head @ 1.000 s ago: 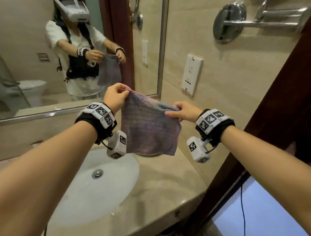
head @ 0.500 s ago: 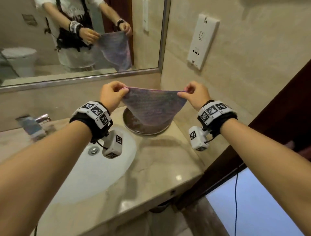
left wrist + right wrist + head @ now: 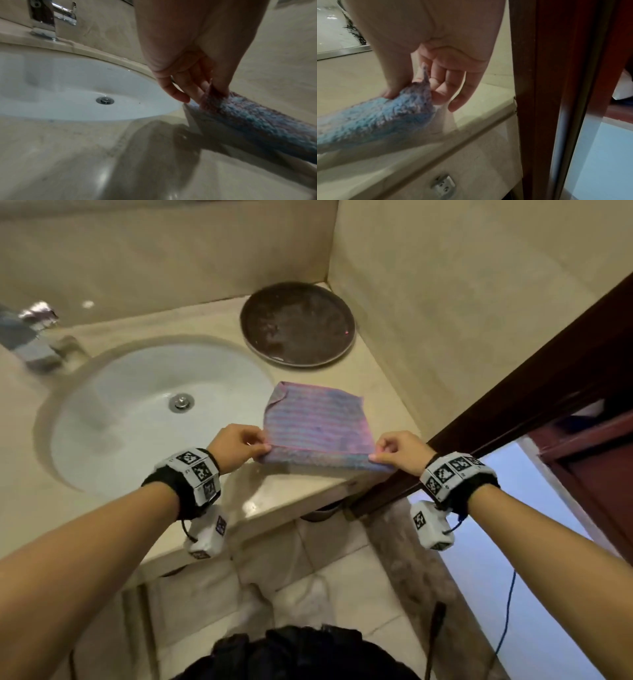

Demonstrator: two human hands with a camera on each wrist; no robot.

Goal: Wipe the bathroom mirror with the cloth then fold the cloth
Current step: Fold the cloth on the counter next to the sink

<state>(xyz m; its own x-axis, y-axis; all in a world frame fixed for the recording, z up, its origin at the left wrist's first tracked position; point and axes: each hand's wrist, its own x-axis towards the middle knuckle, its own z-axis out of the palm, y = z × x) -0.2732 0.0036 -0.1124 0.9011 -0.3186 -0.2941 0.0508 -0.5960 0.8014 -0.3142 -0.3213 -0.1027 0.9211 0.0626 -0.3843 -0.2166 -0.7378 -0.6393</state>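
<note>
A purple and blue striped cloth (image 3: 317, 422) lies spread on the beige counter (image 3: 376, 378), to the right of the sink. Its far left corner is turned over. My left hand (image 3: 260, 445) pinches the near left corner of the cloth (image 3: 240, 112). My right hand (image 3: 376, 453) pinches the near right corner of the cloth (image 3: 385, 115) at the counter's front edge. Both near corners are lifted slightly off the counter. A strip of mirror frame (image 3: 342, 52) shows in the right wrist view; the rest of the mirror is out of view.
A white oval sink (image 3: 113, 419) with a metal drain (image 3: 181, 402) sits left of the cloth, with a chrome tap (image 3: 49, 20) behind it. A dark round tray (image 3: 298, 325) stands in the back corner. A dark wooden door frame (image 3: 513, 392) rises at the right.
Both hands have brought the cloth down from the air in front of the mirror and spread it flat on the counter. The head view has tilted down from the mirror.
</note>
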